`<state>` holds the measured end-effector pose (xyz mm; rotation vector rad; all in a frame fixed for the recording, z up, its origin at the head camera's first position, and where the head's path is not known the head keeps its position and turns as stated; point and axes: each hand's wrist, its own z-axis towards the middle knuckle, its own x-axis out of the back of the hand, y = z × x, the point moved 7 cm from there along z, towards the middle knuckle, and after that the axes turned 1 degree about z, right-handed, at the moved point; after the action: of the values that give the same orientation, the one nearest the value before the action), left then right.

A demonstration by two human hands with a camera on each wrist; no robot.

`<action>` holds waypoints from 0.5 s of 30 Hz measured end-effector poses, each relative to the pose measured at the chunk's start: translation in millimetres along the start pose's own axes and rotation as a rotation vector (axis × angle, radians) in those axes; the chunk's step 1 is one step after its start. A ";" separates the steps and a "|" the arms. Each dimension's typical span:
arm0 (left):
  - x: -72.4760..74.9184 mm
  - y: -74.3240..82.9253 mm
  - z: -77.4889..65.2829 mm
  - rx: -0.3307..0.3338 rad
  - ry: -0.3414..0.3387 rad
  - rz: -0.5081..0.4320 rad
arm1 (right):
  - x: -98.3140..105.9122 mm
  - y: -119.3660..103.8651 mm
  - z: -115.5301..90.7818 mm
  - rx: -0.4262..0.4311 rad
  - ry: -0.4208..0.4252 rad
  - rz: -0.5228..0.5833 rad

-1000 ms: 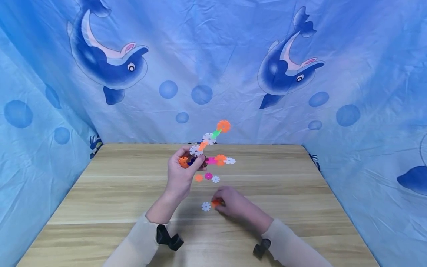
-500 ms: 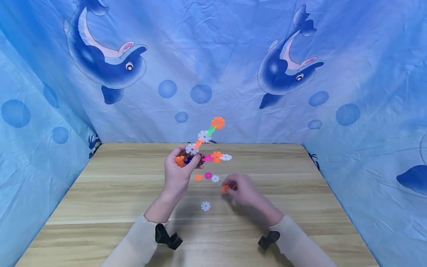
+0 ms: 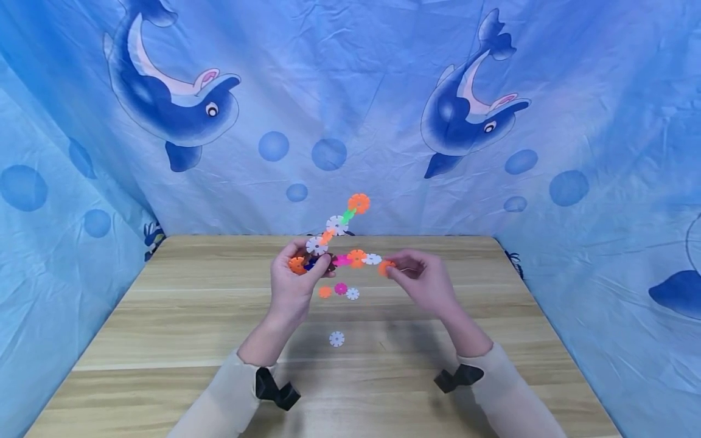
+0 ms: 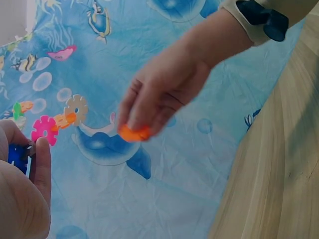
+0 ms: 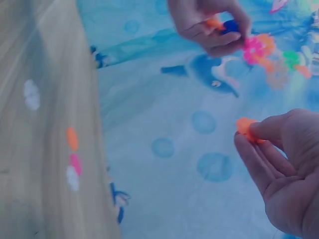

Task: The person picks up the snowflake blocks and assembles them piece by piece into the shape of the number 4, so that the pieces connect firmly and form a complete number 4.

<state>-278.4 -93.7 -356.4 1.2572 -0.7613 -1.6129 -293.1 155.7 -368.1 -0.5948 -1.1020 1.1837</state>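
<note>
My left hand (image 3: 292, 283) grips a chain of slotted snowflake discs above the table, thumb over its dark middle pieces. One branch slants up through white, orange and green discs to an orange end disc (image 3: 359, 204). Another runs right through a pink disc (image 4: 45, 130) and an orange one to a white end disc (image 3: 372, 259). Between thumb and fingers, my right hand (image 3: 424, 280) pinches a loose orange disc (image 5: 246, 128). That disc is close to the white end disc in the head view; both wrist views show a gap between them.
On the wooden table (image 3: 219, 328) below the hands lie an orange disc (image 3: 325, 292), a pink disc (image 3: 341, 289) and a white disc (image 3: 353, 294) in a group. Nearer the front lies another white disc (image 3: 336, 339). A blue dolphin-print cloth (image 3: 350, 121) surrounds the table.
My right hand has lifted the orange disc off the table and carried it up and right, near the white end of the chain. The left hand has shifted only slightly.
</note>
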 end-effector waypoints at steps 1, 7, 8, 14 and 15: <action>-0.1 0.0 0.0 -0.002 -0.002 0.001 | 2.8 -3.8 0.0 0.018 0.019 0.032; -1.3 -0.1 0.2 -0.006 -0.008 -0.006 | 14.5 -23.1 -2.6 0.091 0.101 0.164; -1.5 -0.2 0.3 -0.005 -0.006 -0.009 | 15.6 -25.7 -3.0 0.098 0.110 0.176; -2.7 -1.2 1.1 -0.004 -0.003 -0.001 | 17.8 -36.3 -4.0 0.128 0.135 0.210; -2.8 -1.6 1.3 -0.005 -0.004 0.002 | 17.7 -37.0 -4.1 0.132 0.133 0.214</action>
<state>-280.0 -90.6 -356.3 1.2497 -0.7603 -1.6150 -274.0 161.1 -332.0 -0.6909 -0.8561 1.3702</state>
